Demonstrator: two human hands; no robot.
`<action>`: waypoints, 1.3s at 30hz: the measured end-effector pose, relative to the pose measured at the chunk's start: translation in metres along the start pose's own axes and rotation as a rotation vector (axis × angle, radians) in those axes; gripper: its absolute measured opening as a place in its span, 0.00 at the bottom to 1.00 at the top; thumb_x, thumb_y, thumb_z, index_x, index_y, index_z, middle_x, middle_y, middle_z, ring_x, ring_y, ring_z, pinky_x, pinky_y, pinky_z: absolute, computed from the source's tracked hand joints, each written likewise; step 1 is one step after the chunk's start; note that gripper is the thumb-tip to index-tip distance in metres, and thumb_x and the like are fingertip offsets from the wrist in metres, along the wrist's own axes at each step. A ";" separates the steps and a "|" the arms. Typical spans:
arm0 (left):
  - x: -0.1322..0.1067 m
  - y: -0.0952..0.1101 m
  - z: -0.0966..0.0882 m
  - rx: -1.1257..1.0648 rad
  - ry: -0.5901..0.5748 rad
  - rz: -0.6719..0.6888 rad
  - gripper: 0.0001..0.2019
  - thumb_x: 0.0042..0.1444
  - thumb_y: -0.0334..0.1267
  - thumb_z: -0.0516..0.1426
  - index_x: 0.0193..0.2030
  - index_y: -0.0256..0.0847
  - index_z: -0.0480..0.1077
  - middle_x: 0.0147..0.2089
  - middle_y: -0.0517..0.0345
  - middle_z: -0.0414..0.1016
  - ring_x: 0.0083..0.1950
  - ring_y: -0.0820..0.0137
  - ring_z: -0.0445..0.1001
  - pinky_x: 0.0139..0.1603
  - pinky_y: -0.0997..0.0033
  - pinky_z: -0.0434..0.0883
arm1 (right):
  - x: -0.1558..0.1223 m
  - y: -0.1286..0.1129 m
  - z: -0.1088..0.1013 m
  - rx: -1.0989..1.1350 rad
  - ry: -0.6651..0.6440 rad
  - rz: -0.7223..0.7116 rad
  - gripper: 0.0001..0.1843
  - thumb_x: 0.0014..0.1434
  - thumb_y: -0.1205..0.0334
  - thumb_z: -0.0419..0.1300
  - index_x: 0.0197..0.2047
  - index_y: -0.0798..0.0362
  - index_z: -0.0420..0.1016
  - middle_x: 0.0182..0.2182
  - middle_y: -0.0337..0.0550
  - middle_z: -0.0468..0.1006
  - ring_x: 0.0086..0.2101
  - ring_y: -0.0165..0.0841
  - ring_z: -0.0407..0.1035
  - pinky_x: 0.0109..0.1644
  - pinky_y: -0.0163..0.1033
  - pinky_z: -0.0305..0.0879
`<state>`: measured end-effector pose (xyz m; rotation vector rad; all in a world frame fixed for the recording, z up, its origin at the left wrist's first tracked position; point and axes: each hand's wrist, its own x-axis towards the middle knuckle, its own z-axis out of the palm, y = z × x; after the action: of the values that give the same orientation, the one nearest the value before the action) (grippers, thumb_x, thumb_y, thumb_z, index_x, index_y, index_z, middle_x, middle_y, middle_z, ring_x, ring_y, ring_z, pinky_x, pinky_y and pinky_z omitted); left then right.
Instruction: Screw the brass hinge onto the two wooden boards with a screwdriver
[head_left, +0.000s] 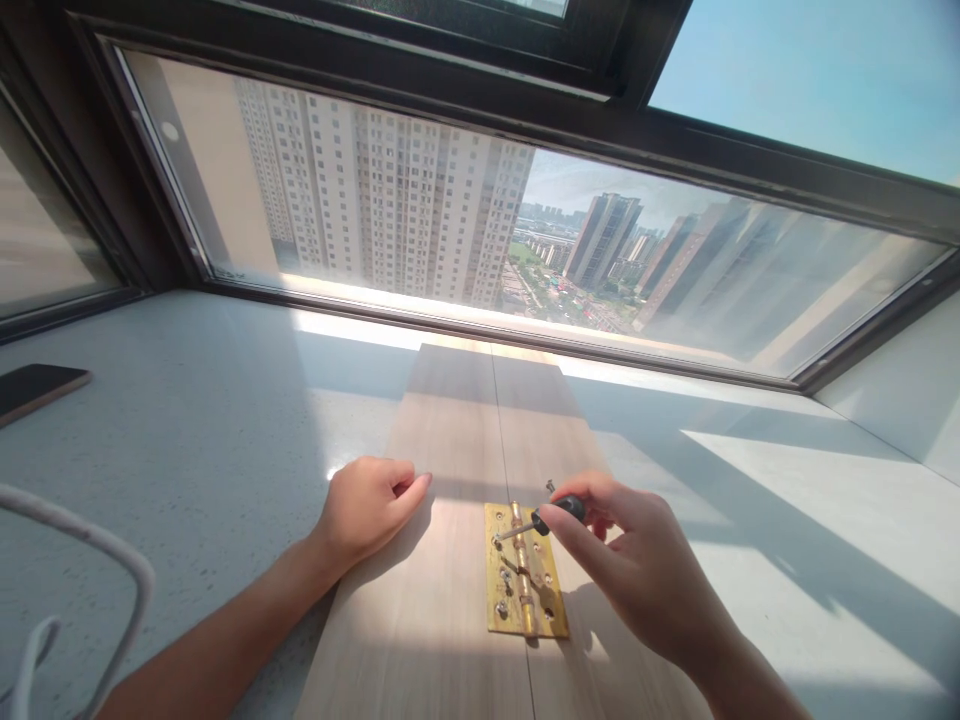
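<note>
My right hand (630,560) grips a small screwdriver (559,512) by its black handle. The screwdriver's shaft slants down to the left, its tip at a screw (496,541) in the left leaf of a brass hinge (491,600). Two more screws (504,595) stand in that leaf, lower down; the holes in the right leaf show no raised screws. A loose screw (550,486) lies just above the hinge, near my right fingers. To the left, my left hand (371,510) rests as a loose fist on the left wooden board (450,420), apart from the hinge, with nothing visible in it.
The hinge spans the seam between the left board and a right wooden board (536,400) on a pale speckled sill (225,420). A phone (37,388) lies at far left, a white cable-like loop (139,570) below it. Dark-framed window panes (420,220) rise behind.
</note>
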<state>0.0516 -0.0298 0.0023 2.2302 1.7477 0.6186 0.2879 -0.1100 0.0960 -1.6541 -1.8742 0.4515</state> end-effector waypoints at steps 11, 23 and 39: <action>0.001 0.001 -0.002 -0.035 0.003 0.011 0.22 0.55 0.48 0.48 0.17 0.37 0.49 0.16 0.64 0.51 0.22 0.76 0.52 0.27 0.70 0.44 | 0.009 -0.007 0.006 -0.158 -0.111 0.065 0.16 0.58 0.48 0.53 0.28 0.50 0.72 0.20 0.36 0.72 0.22 0.31 0.64 0.27 0.36 0.58; 0.000 0.002 -0.003 -0.049 0.006 0.015 0.21 0.55 0.47 0.49 0.15 0.38 0.53 0.16 0.63 0.53 0.22 0.75 0.53 0.27 0.70 0.43 | 0.018 -0.016 -0.002 -0.246 -0.137 0.049 0.15 0.57 0.52 0.53 0.24 0.50 0.67 0.17 0.34 0.67 0.21 0.30 0.60 0.25 0.35 0.52; -0.001 0.005 -0.009 -0.019 -0.049 0.057 0.20 0.58 0.46 0.49 0.19 0.38 0.60 0.20 0.61 0.64 0.25 0.72 0.61 0.28 0.70 0.48 | 0.034 -0.028 0.005 -0.643 -0.135 -0.043 0.26 0.57 0.47 0.53 0.17 0.53 0.48 0.14 0.33 0.49 0.20 0.27 0.41 0.24 0.36 0.37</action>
<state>0.0519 -0.0328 0.0124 2.2691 1.6537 0.5847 0.2616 -0.0808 0.1162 -2.0082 -2.3070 -0.0824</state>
